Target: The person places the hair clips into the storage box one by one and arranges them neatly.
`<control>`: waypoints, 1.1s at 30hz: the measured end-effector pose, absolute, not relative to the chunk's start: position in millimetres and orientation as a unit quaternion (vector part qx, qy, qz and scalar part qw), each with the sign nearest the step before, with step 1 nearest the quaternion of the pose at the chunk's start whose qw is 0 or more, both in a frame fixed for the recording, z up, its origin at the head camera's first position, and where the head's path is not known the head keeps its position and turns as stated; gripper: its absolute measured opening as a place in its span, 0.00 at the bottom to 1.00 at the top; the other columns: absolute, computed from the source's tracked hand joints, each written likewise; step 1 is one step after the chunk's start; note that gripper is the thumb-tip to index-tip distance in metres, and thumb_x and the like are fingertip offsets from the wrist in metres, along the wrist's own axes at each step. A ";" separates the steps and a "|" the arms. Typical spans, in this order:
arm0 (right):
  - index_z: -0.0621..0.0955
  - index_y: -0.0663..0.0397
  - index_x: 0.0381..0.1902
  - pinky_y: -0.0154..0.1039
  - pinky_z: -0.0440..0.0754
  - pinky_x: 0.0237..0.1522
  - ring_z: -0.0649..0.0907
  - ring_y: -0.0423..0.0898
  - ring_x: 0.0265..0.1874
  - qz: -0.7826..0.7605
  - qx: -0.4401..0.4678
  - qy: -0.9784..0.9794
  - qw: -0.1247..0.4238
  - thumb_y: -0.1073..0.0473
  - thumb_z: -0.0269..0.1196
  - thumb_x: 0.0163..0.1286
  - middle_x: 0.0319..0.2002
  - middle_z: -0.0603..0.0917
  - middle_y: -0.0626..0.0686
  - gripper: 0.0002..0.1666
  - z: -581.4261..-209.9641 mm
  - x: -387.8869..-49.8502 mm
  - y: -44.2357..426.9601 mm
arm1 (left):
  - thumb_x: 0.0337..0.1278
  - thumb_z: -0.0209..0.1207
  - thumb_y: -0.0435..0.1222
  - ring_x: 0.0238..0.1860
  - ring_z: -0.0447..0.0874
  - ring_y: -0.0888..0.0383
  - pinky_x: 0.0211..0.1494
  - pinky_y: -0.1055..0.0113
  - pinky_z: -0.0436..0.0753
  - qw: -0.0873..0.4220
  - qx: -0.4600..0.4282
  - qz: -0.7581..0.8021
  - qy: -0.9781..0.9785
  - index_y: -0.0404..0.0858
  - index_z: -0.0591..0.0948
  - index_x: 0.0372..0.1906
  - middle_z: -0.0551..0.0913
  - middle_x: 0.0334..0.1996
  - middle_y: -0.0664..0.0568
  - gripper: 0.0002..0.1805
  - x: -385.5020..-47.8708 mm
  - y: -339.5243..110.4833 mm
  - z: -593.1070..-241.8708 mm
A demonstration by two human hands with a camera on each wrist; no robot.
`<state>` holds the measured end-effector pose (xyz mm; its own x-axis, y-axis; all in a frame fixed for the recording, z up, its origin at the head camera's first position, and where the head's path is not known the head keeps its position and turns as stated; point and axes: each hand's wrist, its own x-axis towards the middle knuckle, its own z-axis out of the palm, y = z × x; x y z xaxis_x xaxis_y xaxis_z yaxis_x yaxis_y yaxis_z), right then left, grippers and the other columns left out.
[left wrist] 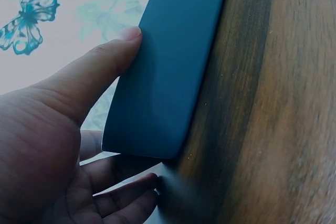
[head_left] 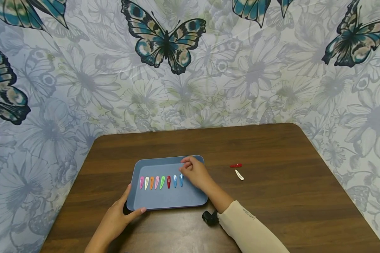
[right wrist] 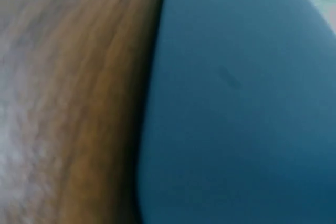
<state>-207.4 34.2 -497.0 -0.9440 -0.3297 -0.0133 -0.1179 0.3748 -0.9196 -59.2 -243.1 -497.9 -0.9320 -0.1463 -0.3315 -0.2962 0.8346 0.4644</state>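
A blue-grey rectangular tray (head_left: pixel 164 201) lies on the wooden table, its wall large in the left wrist view. My left hand (head_left: pixel 117 214) holds its near left corner, thumb on the near wall and fingers round the left side. Snap hair clips stand upright in a row across the tray: pink, white, orange, light pink, green, a red clip (head_left: pixel 169 182), and two blue ones at the right end. My right hand (head_left: pixel 194 172) hovers over the tray's right part, fingers loosely bent, just beyond the last blue clip (head_left: pixel 181 180). Nothing shows between its fingers. The right wrist view misses that hand.
On the table right of the tray lie a red hair clip (head_left: pixel 235 165) and a white hair clip (head_left: pixel 239 175). A black wrist camera (head_left: pixel 210 218) sits by the right sleeve. Behind the table hangs a butterfly-patterned cloth (head_left: pixel 190 95).
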 end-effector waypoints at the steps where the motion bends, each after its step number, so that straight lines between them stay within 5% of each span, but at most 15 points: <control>1: 0.80 0.57 0.52 0.30 0.79 0.35 0.80 0.40 0.31 -0.556 -0.140 0.813 0.097 0.56 0.68 0.70 0.37 0.83 0.51 0.17 -496.0 -207.4 35.4 | 0.51 0.59 0.74 0.73 0.59 0.24 0.66 0.28 0.68 0.142 -0.116 0.263 0.947 0.48 0.38 0.83 0.57 0.76 0.25 0.66 -59.0 -243.2 -498.0; 33: 0.82 0.59 0.53 0.29 0.80 0.40 0.84 0.44 0.38 -0.632 -0.084 0.769 0.053 0.60 0.68 0.69 0.43 0.84 0.56 0.16 -473.3 -200.5 118.3 | 0.50 0.59 0.74 0.73 0.61 0.25 0.66 0.30 0.70 0.135 -0.108 0.267 0.948 0.47 0.39 0.83 0.58 0.76 0.26 0.67 -58.6 -244.1 -499.1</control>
